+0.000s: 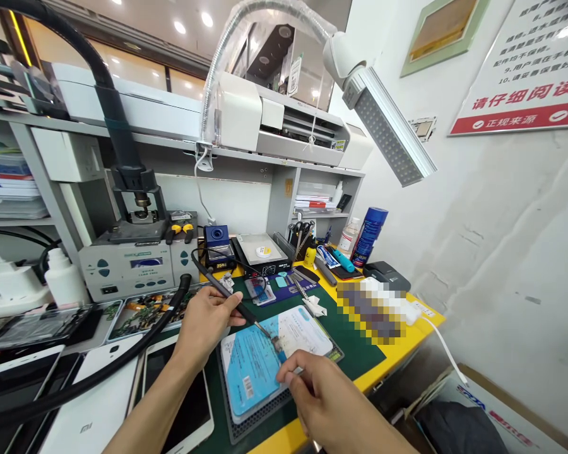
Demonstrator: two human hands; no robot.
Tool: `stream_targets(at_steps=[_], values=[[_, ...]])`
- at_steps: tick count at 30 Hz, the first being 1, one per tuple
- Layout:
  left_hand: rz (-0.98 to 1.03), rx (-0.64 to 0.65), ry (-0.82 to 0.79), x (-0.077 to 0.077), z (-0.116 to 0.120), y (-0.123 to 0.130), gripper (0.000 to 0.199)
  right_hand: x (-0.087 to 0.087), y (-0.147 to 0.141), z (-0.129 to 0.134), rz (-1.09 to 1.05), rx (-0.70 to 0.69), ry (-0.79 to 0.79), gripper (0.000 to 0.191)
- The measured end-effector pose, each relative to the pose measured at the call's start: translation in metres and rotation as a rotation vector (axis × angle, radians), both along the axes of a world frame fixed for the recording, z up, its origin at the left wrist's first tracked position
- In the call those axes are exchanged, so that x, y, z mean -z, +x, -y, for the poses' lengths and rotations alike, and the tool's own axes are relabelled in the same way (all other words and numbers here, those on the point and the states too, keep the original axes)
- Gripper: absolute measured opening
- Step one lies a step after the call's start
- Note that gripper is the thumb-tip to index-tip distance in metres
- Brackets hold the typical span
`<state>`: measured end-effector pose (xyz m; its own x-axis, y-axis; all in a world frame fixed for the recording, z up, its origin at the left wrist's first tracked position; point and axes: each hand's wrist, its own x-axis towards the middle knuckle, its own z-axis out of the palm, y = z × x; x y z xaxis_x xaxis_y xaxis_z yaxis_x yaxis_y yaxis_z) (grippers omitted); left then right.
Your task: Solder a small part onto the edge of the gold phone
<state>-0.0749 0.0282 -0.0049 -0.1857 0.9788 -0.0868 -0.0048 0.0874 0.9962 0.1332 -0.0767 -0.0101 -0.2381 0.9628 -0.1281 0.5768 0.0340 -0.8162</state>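
Near the middle, my left hand point(211, 318) is closed around a black soldering iron point(243, 310), whose thin tip points down and right. The tip meets a small dark part point(277, 343) above a blue and white packet point(253, 369). My right hand point(307, 378) is pinched at the packet's right side, around a small blue item point(282, 357) that its fingers partly hide. Beneath the packet lies a dark perforated tray point(260, 421) on a green mat point(362, 356).
Phones and tablets point(92, 403) lie at the left, crossed by a black hose point(123, 366). Behind stand a grey station point(137, 268), a hot plate point(260, 249) and a blue can point(370, 236). A lamp point(390, 126) hangs above. An open box point(492, 410) stands low right.
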Motion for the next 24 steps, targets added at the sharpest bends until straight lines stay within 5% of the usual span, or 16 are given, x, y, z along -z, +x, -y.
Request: stream_targets(at_steps=[14, 19, 24], values=[[-0.167, -0.032, 0.031, 0.006, -0.004, 0.004, 0.028, -0.016, 0.007, -0.001, 0.058, -0.027, -0.123, 0.025], [-0.188, -0.026, 0.031, 0.005, -0.002, 0.008, 0.028, -0.012, 0.01, -0.003, 0.01, -0.055, -0.154, 0.036], [-0.203, -0.03, 0.03, 0.004, -0.002, 0.009, 0.028, -0.012, 0.007, -0.002, 0.02, -0.025, -0.139, 0.028]])
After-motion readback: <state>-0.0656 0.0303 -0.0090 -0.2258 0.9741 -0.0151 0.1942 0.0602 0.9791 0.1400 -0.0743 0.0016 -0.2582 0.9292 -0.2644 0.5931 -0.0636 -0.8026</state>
